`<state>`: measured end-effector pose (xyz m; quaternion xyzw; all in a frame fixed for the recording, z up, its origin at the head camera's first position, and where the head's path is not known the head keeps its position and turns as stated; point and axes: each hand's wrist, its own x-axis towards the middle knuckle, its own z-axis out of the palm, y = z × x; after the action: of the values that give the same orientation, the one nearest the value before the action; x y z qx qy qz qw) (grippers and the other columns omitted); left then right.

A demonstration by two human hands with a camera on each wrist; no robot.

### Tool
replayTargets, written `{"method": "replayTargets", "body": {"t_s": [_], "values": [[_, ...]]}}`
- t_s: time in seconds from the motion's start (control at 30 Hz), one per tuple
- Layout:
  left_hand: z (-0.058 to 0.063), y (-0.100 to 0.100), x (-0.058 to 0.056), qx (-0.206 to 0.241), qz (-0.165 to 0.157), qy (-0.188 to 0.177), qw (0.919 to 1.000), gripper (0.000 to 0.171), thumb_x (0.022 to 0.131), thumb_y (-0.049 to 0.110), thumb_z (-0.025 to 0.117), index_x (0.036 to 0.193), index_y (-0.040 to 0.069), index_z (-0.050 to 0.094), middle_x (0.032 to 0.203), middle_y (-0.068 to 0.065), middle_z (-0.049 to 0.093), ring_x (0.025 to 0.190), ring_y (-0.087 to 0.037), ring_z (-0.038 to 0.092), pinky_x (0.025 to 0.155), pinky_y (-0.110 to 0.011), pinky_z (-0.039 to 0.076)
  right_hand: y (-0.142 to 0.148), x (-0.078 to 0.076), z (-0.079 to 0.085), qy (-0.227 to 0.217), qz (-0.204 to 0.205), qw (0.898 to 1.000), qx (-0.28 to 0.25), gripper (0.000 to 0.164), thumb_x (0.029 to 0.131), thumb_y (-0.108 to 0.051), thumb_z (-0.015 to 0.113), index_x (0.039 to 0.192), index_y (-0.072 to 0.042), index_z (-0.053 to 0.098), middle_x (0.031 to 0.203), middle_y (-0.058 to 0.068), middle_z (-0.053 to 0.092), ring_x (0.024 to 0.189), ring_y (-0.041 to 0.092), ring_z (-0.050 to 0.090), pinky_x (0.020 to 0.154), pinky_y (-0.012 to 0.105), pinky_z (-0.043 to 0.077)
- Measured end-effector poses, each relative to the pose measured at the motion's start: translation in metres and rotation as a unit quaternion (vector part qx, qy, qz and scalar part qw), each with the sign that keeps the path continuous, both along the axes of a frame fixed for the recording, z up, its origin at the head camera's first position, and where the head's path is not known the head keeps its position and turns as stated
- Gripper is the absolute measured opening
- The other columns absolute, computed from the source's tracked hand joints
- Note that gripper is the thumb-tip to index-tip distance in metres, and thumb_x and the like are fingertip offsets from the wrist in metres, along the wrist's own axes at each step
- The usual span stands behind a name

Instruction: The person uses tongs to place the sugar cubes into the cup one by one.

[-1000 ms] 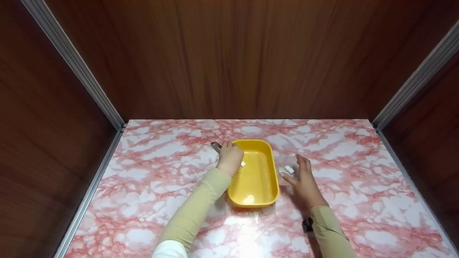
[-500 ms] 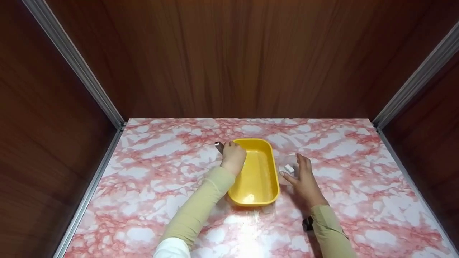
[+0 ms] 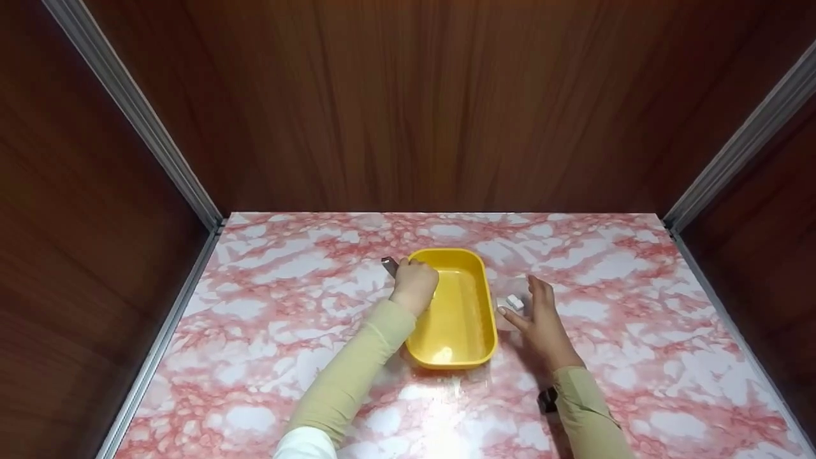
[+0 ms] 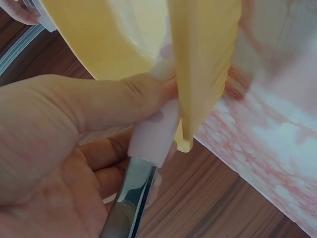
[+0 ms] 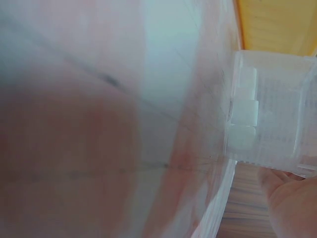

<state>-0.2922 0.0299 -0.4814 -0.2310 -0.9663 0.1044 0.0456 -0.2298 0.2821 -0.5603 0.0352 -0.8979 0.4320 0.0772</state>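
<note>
A yellow rectangular tub (image 3: 456,325) stands upright in the middle of the table. My left hand (image 3: 415,282) is over its left rim, gripping metal tongs (image 3: 388,265) that have a pale pink sleeve (image 4: 151,136). The thumb presses on that sleeve beside the tub wall in the left wrist view; the tong tips are hidden. Right of the tub sits a small clear plastic container (image 5: 277,111) with small white blocks (image 5: 244,112) in it. My right hand (image 3: 542,322) holds this container from the right, thumb at the near side and fingers at the far side.
The pink-and-white marbled tabletop (image 3: 268,306) has dark wood panels (image 3: 440,108) behind it and at both sides. Metal rails (image 3: 153,134) run along the corners. A small black object (image 3: 547,400) shows beside the right sleeve.
My left hand and the tongs have shifted slightly right over the tub. The white block seen beside the left hand is now almost hidden. The right hand and container have stayed put.
</note>
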Motion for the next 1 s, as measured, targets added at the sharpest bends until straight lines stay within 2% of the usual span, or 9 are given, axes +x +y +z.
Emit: {"method": "replayTargets", "body": {"t_s": [0.13,0.27,0.37,0.5,0.57,0.73,0.9,1.0], "values": [[0.000,-0.002,0.000,0.014,-0.003,0.005,0.9999,0.021,0.090,0.010,0.055,0.092,0.016,0.076,0.091,-0.001,0.070,0.083,-0.021,0.059,0.076,-0.036,0.040,0.000,0.000,0.001,-0.001,0.002,1.000,-0.003,0.095,0.082,-0.048,0.069,0.151,-0.008,0.016,0.147,0.020,0.019,0.134,0.041,0.027,0.105,0.056,0.027],[0.001,-0.003,-0.001,0.011,-0.006,-0.002,0.9999,0.011,0.082,0.017,0.069,0.091,0.017,0.075,0.092,-0.001,0.069,0.086,-0.021,0.060,0.077,-0.036,0.041,0.000,0.000,0.001,0.001,0.003,1.000,-0.004,0.095,0.082,-0.048,0.069,0.151,-0.008,0.016,0.147,0.020,0.019,0.134,0.042,0.028,0.105,0.056,0.027],[0.001,-0.004,-0.001,0.006,-0.008,-0.004,0.9999,0.014,0.077,0.019,0.073,0.091,0.017,0.074,0.093,0.000,0.069,0.087,-0.020,0.059,0.078,-0.037,0.041,0.000,0.000,0.001,0.002,0.005,1.000,-0.006,0.095,0.082,-0.048,0.069,0.151,-0.008,0.016,0.147,0.020,0.019,0.134,0.042,0.028,0.105,0.056,0.027],[0.002,-0.004,-0.001,0.003,-0.012,-0.004,0.9999,0.013,0.082,0.015,0.067,0.092,0.018,0.075,0.094,0.000,0.069,0.087,-0.020,0.060,0.078,-0.036,0.041,0.000,0.000,0.001,0.002,0.003,1.000,-0.005,0.096,0.082,-0.049,0.069,0.151,-0.009,0.016,0.146,0.021,0.019,0.134,0.042,0.029,0.104,0.057,0.028],[0.002,-0.004,-0.002,0.002,-0.014,-0.006,0.9999,0.013,0.081,0.015,0.068,0.092,0.018,0.075,0.094,0.001,0.069,0.087,-0.020,0.060,0.078,-0.036,0.041,0.000,0.000,0.000,0.001,0.001,1.000,-0.005,0.096,0.082,-0.050,0.068,0.151,-0.009,0.016,0.146,0.021,0.019,0.133,0.042,0.029,0.104,0.057,0.028],[0.002,-0.006,-0.002,-0.003,-0.020,-0.010,0.9998,0.021,0.071,0.025,0.078,0.090,0.018,0.074,0.094,0.001,0.069,0.089,-0.020,0.060,0.080,-0.035,0.042,0.000,0.000,0.000,0.005,0.000,1.000,-0.008,0.094,0.082,-0.046,0.070,0.150,-0.009,0.016,0.146,0.021,0.019,0.133,0.042,0.029,0.104,0.058,0.028],[0.003,-0.010,-0.002,-0.001,-0.030,-0.013,0.9995,0.025,0.070,0.033,0.079,0.088,0.017,0.072,0.095,0.000,0.069,0.091,-0.020,0.061,0.081,-0.035,0.044,0.000,-0.001,-0.001,0.024,0.001,1.000,0.001,0.091,0.083,-0.039,0.073,0.148,-0.005,0.020,0.144,0.021,0.021,0.134,0.041,0.028,0.104,0.057,0.028],[0.002,-0.013,-0.002,0.016,-0.041,-0.013,0.9989,0.025,0.071,0.035,0.079,0.087,0.016,0.072,0.095,0.000,0.069,0.092,-0.021,0.061,0.081,-0.037,0.044,0.001,-0.001,-0.001,0.022,0.003,1.000,0.002,0.091,0.083,-0.040,0.072,0.149,-0.006,0.019,0.144,0.021,0.021,0.134,0.041,0.027,0.104,0.057,0.028]]}}
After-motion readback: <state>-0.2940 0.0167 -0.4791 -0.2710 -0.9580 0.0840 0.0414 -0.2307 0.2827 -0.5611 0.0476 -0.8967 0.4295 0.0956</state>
